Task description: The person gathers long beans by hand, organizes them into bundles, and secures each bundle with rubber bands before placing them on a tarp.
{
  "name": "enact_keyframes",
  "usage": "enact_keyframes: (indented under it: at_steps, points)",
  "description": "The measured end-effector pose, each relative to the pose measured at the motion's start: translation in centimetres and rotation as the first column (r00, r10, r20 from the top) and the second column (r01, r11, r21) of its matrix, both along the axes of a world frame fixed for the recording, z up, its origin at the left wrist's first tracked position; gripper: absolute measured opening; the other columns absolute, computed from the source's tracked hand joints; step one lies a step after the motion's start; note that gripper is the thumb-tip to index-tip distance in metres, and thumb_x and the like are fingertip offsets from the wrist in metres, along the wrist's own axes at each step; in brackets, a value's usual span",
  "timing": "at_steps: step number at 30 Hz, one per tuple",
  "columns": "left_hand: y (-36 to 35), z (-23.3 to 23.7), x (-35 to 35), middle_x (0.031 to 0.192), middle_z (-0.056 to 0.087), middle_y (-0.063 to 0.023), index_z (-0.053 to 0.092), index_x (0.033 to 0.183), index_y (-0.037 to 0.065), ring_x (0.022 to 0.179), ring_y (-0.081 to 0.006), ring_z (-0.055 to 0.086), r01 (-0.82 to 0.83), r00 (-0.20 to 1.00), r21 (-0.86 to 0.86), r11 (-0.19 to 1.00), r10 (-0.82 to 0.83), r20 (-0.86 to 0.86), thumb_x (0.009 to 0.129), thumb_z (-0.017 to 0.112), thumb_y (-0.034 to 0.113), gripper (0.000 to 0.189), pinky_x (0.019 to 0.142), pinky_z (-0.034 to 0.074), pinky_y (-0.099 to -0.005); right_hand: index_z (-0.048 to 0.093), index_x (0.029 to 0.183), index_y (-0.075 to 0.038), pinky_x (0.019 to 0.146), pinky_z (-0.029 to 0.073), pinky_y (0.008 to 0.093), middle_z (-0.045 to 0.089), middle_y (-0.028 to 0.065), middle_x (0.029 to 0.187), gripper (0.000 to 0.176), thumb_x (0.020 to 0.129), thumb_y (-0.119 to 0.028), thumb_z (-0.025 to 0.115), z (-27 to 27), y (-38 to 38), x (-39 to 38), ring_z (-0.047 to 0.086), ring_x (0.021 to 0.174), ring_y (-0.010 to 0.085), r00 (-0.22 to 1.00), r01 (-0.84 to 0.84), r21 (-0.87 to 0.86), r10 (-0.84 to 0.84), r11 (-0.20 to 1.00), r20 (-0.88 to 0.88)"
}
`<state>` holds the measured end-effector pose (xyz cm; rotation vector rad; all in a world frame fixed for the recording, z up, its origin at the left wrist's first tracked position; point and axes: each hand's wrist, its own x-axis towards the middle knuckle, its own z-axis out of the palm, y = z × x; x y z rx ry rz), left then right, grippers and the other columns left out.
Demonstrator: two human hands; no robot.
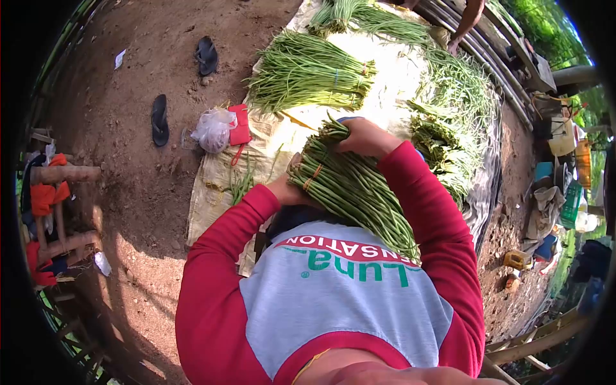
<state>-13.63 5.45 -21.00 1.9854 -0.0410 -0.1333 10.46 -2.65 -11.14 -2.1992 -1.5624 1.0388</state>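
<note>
Both our hands hold one bundle of long beans [350,192]. Our right hand [362,138] wraps its far end and our left hand [289,190] clasps its banded side. More tied beans [308,70] lie beyond our right hand, and a red pouch [240,125] lies beyond our left.

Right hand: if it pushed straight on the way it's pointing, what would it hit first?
The right hand grips the bean bundle. Straight past that, it would likely meet the tied bean pile on the sheet, though depth is unclear.
</note>
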Motion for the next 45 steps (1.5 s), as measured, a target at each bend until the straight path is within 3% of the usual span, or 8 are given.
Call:
enact_keyframes:
  at_steps: [17,24,25,27,29,37,40,45]
  points:
    - [-2.8,18.9,15.5,0.122,0.066,-0.0081,0.056,0.130,0.003,0.107,-0.0169,0.065,0.017,0.888,-0.823,0.567,0.370,0.274,0.067,0.090,0.017,0.073,0.100,0.050,-0.0345,0.054,0.119,0.005,0.080,0.053,0.0405,0.067,0.0221,0.103,0.036,0.088,-0.007,0.065,19.3,-4.4,-1.8,0.067,0.092,0.0356,0.913,0.186,0.869,-0.407,0.459,0.020]
    - [3.8,35.2,14.9,0.117,0.067,-0.0071,0.050,0.134,0.002,0.104,-0.0142,0.065,0.026,0.586,-0.061,0.998,0.035,0.810,0.072,0.086,0.010,0.072,0.089,0.054,-0.0308,0.059,0.122,0.001,0.073,0.055,0.0278,0.067,0.0076,0.098,0.025,0.099,-0.006,0.053,25.3,-4.7,-2.9,0.066,0.082,0.0148,0.464,0.814,0.564,0.429,0.138,-0.775]
    - [3.7,36.3,15.2,0.125,0.064,-0.0086,0.042,0.140,0.000,0.111,-0.0147,0.061,0.181,0.558,-0.020,0.983,-0.086,0.825,0.065,0.091,0.008,0.090,0.097,0.051,-0.0316,0.050,0.136,-0.003,0.101,0.047,0.0352,0.061,0.0105,0.130,0.036,0.101,-0.013,0.052,21.6,-6.4,-0.8,0.062,0.115,0.0231,0.952,0.305,0.946,-0.071,0.105,-0.299]
    - [2.4,35.9,14.7,0.115,0.067,-0.0097,0.049,0.136,0.002,0.102,-0.0171,0.066,-0.046,0.575,0.222,0.974,-0.155,0.803,0.068,0.088,0.013,0.079,0.089,0.054,-0.0321,0.048,0.140,-0.006,0.108,0.043,0.0425,0.057,0.0119,0.137,0.042,0.103,-0.027,0.046,20.4,-6.5,-2.2,0.056,0.124,0.0256,0.845,0.508,0.861,0.173,0.041,-0.506]
    - [0.0,34.7,14.5,0.102,0.071,-0.0152,0.054,0.134,0.005,0.086,-0.0288,0.071,-0.290,0.656,0.545,0.787,-0.251,0.712,0.064,0.087,0.017,0.078,0.076,0.057,-0.0368,0.047,0.143,-0.009,0.112,0.037,0.0477,0.053,0.0129,0.141,0.050,0.103,-0.038,0.040,16.3,-9.3,-1.3,0.052,0.129,0.0284,0.019,0.807,0.450,0.745,0.382,-0.667]
    - [-12.0,13.4,15.3,0.096,0.066,-0.0190,0.053,0.136,0.007,0.087,-0.0350,0.066,-0.075,0.903,0.584,0.808,-0.193,0.383,0.064,0.076,0.018,0.077,0.079,0.051,-0.0429,0.051,0.138,-0.011,0.106,0.042,0.0389,0.061,0.0093,0.128,0.059,0.096,-0.052,0.058,-1.4,-21.5,-6.5,0.056,0.121,0.0228,-0.217,0.975,-0.220,0.223,0.014,-0.950]
    - [-12.0,13.8,16.1,0.095,0.066,-0.0177,0.052,0.137,0.008,0.088,-0.0342,0.066,-0.034,0.947,0.570,0.821,-0.156,0.282,0.062,0.078,0.019,0.081,0.081,0.050,-0.0420,0.058,0.128,-0.003,0.088,0.050,0.0256,0.064,0.0102,0.120,0.044,0.105,-0.038,0.045,-3.7,-26.4,-3.1,0.062,0.103,0.0155,0.648,0.708,0.629,-0.651,0.321,-0.396]
    - [-12.4,13.0,16.6,0.096,0.065,-0.0172,0.051,0.138,0.008,0.090,-0.0339,0.065,-0.050,0.944,0.683,0.729,-0.189,0.272,0.062,0.080,0.021,0.082,0.083,0.049,-0.0414,0.069,0.104,0.002,0.068,0.051,0.0254,0.071,0.0040,0.087,0.026,0.097,-0.023,0.065,-4.3,-28.1,2.8,0.063,0.074,0.0092,0.197,0.905,0.417,-0.785,-0.085,-0.587]
